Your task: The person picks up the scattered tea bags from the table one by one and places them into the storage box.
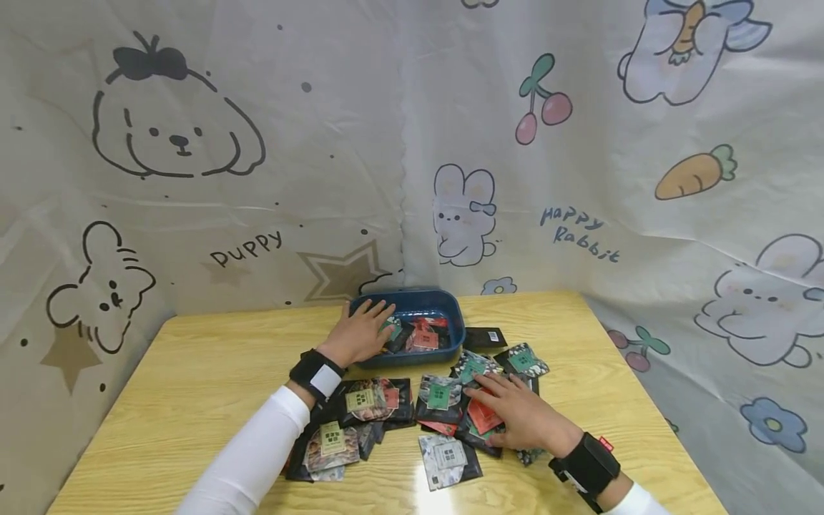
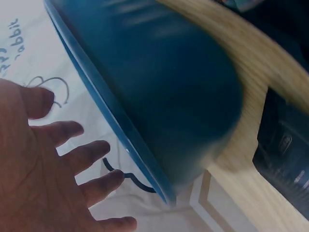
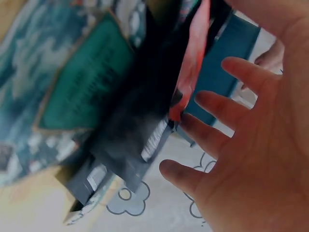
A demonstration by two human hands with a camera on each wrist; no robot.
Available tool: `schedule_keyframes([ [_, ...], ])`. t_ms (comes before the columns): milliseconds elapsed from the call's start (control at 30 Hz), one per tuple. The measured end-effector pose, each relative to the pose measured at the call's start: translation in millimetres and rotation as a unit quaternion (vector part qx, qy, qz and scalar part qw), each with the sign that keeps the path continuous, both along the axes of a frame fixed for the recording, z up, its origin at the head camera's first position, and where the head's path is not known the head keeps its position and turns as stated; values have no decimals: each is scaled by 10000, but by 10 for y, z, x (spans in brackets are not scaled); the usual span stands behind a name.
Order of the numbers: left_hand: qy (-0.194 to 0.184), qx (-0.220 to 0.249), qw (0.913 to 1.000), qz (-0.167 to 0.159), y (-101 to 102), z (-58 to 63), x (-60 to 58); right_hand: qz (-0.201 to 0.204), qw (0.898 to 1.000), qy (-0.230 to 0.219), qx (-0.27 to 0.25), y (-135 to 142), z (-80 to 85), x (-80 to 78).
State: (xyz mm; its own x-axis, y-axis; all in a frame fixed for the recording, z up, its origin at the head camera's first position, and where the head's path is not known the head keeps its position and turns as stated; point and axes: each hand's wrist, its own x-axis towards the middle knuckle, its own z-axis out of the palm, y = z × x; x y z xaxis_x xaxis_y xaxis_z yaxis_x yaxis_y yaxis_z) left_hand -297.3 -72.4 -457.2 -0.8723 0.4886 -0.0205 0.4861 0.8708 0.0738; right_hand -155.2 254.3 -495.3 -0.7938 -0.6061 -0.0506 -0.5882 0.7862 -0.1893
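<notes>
A dark blue plastic basin point(image 1: 453, 322) stands at the back of the table with several flat packets point(image 1: 425, 337) inside. Over its left part, my left hand point(image 1: 362, 335) hovers with fingers spread. In the left wrist view nothing lies in that hand point(image 2: 53, 164), which is apart from the basin's outer wall point(image 2: 164, 82). My right hand point(image 1: 524, 413) is above a pile of packets, beside a red-labelled one point(image 1: 481, 417). The right wrist view shows the fingers of this hand point(image 3: 251, 145) loosely extended near dark packets point(image 3: 140, 121); whether they touch is unclear.
Another pile of packets point(image 1: 331, 440) lies at front left. One grey-white packet point(image 1: 448, 461) sits near the table's front. A black packet point(image 1: 484, 337) lies right of the basin. Behind the wooden table point(image 1: 212, 400) hangs a cartoon-printed cloth point(image 1: 360, 143).
</notes>
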Motion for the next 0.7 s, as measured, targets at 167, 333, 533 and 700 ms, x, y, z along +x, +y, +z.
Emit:
schedule_keyframes([
  [167,775,155,9956,-512,-69,57,268,-40,10000,-46,-40,-38,-60,-10],
  [333,703,401,9864,-1428,-136,108,715,118,9992,385,-45,-11,-88,-42],
  [533,-469,5,9921,-1164,-294,-124,938,172,9908,1323,-204,25,-32,-77],
  [700,-1122,-122,9907,-766,-429,-337,1005,156,9894,1345,-529,30,162,-68],
])
